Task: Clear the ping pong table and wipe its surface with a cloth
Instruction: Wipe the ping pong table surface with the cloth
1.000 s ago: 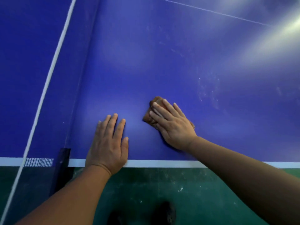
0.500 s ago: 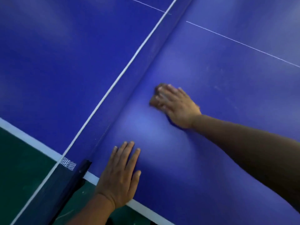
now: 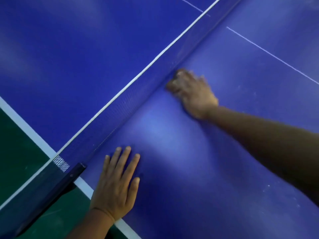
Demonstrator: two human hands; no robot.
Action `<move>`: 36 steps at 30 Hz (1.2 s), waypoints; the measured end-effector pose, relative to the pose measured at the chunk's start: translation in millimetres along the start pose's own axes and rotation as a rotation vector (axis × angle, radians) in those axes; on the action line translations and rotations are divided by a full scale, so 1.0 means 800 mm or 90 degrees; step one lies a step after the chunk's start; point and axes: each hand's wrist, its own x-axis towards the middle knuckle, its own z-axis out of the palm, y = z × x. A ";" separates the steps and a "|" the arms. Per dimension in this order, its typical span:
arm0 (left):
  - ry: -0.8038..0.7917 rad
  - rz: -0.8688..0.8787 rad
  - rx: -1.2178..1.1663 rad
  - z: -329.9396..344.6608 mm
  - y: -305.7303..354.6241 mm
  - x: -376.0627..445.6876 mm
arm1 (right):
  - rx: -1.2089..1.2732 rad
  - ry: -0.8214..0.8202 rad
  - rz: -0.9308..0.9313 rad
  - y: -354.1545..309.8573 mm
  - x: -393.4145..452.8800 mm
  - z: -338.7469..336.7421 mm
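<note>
The blue ping pong table (image 3: 215,161) fills most of the head view. My right hand (image 3: 195,94) presses a brown cloth (image 3: 170,87) flat against the surface, right at the foot of the net; the hand is blurred and only a small edge of the cloth shows past the fingertips. My left hand (image 3: 117,185) lies flat with its fingers spread on the table near the white side line, close to the net post.
The net (image 3: 131,100) with its white top band runs diagonally from lower left to upper right. Its dark post clamp (image 3: 69,176) sits at the table edge beside my left hand. A green floor (image 3: 15,145) lies beyond. Pale specks dot the surface at right.
My right hand has slid the cloth away from me and up against the net. The view has turned and moved closer to the net. My left hand stays flat near the edge.
</note>
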 end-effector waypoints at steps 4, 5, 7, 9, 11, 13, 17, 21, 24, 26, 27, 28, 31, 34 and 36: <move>-0.054 0.001 0.016 -0.001 -0.002 0.001 | 0.068 0.022 0.238 0.032 0.005 -0.003; -0.061 0.001 0.020 -0.001 -0.003 0.001 | 0.056 0.036 0.173 0.000 -0.013 -0.002; -0.069 0.003 0.020 -0.001 -0.001 0.001 | 0.059 0.004 -0.072 -0.074 -0.076 0.005; -0.069 -0.001 0.018 -0.001 0.002 0.001 | 0.046 -0.030 -0.254 -0.092 -0.124 0.009; -0.065 -0.008 0.000 -0.003 0.004 0.002 | 0.001 -0.013 -0.239 -0.027 -0.106 0.007; -0.041 -0.021 -0.021 -0.008 0.011 0.007 | 0.006 0.011 -0.018 0.061 -0.071 -0.003; -0.009 -0.056 -0.033 -0.009 0.021 0.034 | 0.084 0.032 0.330 0.135 -0.057 -0.018; -0.035 -0.058 -0.004 -0.002 0.018 0.043 | 0.067 0.015 -0.020 -0.018 -0.137 0.000; -0.030 -0.035 0.002 0.000 0.018 0.040 | 0.031 -0.084 -0.302 -0.063 -0.213 0.002; -0.043 -0.031 0.009 0.000 0.018 0.043 | -0.009 -0.061 -0.258 0.003 -0.190 -0.002; -0.050 -0.032 0.013 0.001 0.018 0.044 | -0.011 -0.042 -0.155 0.044 -0.167 -0.004; -0.053 -0.036 0.014 0.002 0.018 0.045 | 0.001 -0.026 -0.025 0.083 -0.149 -0.008; -0.055 -0.041 0.009 0.003 0.019 0.042 | 0.075 -0.013 0.311 0.136 -0.131 -0.012; -0.052 -0.045 0.009 0.003 0.020 0.043 | 0.082 0.022 0.249 0.053 -0.146 -0.009; -0.051 -0.045 0.007 0.003 0.020 0.042 | 0.074 0.021 0.042 -0.026 -0.191 0.000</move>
